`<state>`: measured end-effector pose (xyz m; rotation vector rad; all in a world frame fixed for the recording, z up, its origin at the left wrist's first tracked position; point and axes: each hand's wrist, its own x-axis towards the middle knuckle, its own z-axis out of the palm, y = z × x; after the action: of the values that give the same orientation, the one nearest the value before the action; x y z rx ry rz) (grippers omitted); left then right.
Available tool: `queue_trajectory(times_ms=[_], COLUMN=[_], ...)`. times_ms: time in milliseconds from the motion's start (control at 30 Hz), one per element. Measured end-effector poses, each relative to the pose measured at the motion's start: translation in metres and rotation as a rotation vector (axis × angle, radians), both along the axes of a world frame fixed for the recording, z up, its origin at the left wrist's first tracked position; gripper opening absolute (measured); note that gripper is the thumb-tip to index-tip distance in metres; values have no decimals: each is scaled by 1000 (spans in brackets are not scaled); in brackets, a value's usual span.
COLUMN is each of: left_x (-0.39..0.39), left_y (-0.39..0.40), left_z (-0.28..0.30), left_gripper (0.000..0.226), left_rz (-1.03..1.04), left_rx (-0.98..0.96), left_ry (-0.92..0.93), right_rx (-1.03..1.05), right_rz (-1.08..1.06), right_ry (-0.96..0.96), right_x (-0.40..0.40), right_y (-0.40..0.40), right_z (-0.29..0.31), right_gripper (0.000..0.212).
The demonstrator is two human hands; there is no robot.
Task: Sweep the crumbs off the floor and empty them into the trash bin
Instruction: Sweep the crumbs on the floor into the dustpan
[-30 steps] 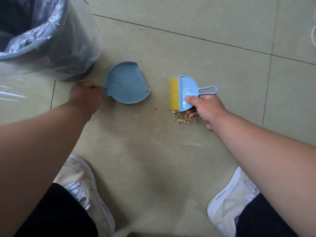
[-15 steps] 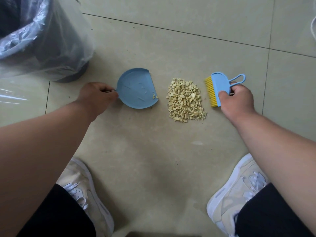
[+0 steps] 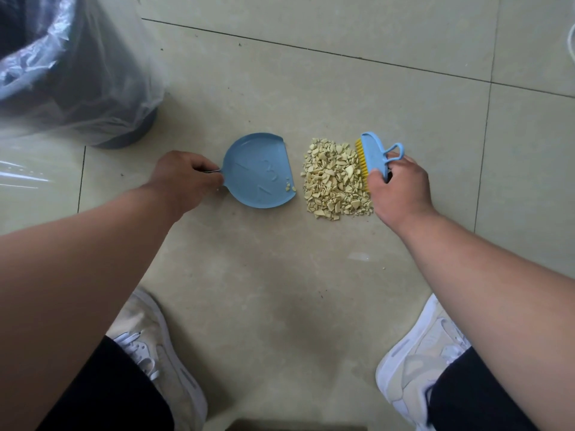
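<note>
Beige floor tiles fill most of the view, with dark lines where they meet. One dark trash bin stands at the top left, with a clear plastic bag hanging over its rim and down its side.

Two arms reach out over the floor. Two pale shoes show at the bottom, one on each side, under dark trouser legs.

One blue dustpan lies flat on the floor, near the bin and well clear of it. Its straight open edge faces right, toward the crumbs. The left hand has its fingers curled round the thin handle at the pan's left side. A few small bits sit in the pan by its straight edge.

One pile of pale yellow crumbs lies on the floor between the two hands. It sits just to the right of the dustpan, with a thin strip of bare floor between them.

One small blue brush with yellow bristles stands at the right side of the pile. The bristles touch the crumbs. The right hand grips the brush body, fingers wrapped round it, and a loop handle sticks out at the top. The near part of the brush is hidden by the hand.
</note>
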<state>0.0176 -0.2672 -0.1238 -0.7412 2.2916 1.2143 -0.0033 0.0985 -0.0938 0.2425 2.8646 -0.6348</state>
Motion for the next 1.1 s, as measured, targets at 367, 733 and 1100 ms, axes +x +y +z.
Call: queue_trajectory(times_ms=[367,733,1100], left_x=[2,4,8], left_y=[6,12,15], left_z=[1,-1,-1], left_gripper=[8,4,3], left_rz=[-65,-76,-43], left_rx=[6,19,29], left_ry=[4,-15,-11], right_rx=[-32,-119,-218], right_rz=[61,103,204], right_ry=[31,40,57], right_x=[12,16,22], right_y=[-30,-62,-103], right_z=[-1,8,14], right_gripper=[23,21,14])
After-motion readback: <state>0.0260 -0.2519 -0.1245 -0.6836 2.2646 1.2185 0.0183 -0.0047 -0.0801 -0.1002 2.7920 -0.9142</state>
